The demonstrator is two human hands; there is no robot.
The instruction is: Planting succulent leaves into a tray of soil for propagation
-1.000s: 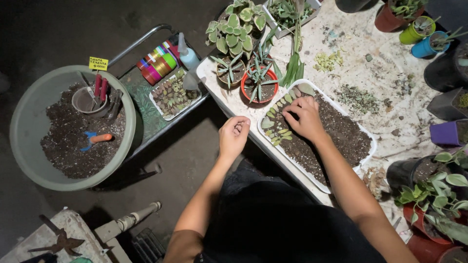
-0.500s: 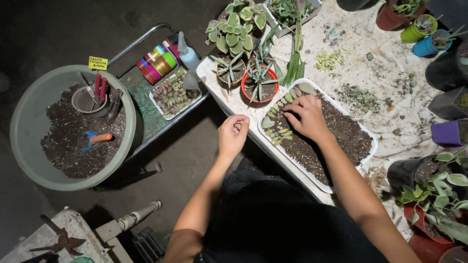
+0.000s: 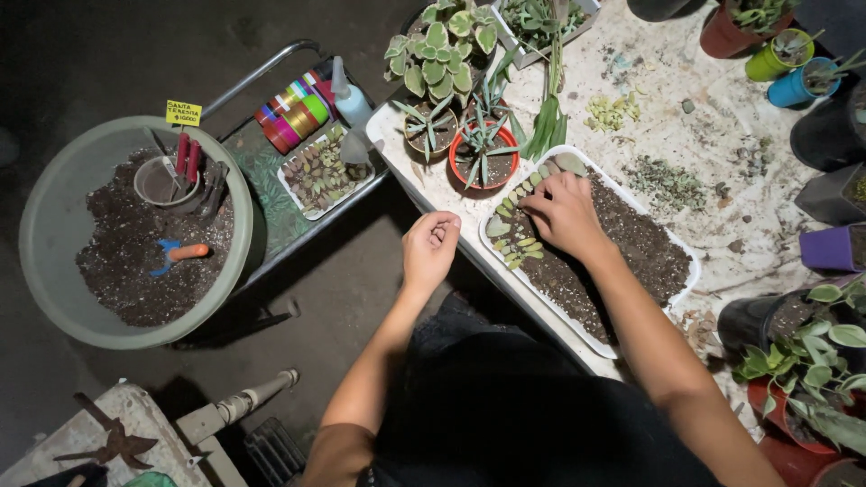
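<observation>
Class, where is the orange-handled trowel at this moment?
The orange-handled trowel lies on the soil in the big green basin, far left in the head view, below the small grey pot.

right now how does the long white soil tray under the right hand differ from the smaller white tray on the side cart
The long white soil tray lies on the table, mostly bare dark soil, with green leaf cuttings only at its far end, where the right hand presses. The smaller white tray sits on the side cart, untouched and packed edge to edge with leaves. Both are white, rectangular and hold succulent leaves.
</observation>
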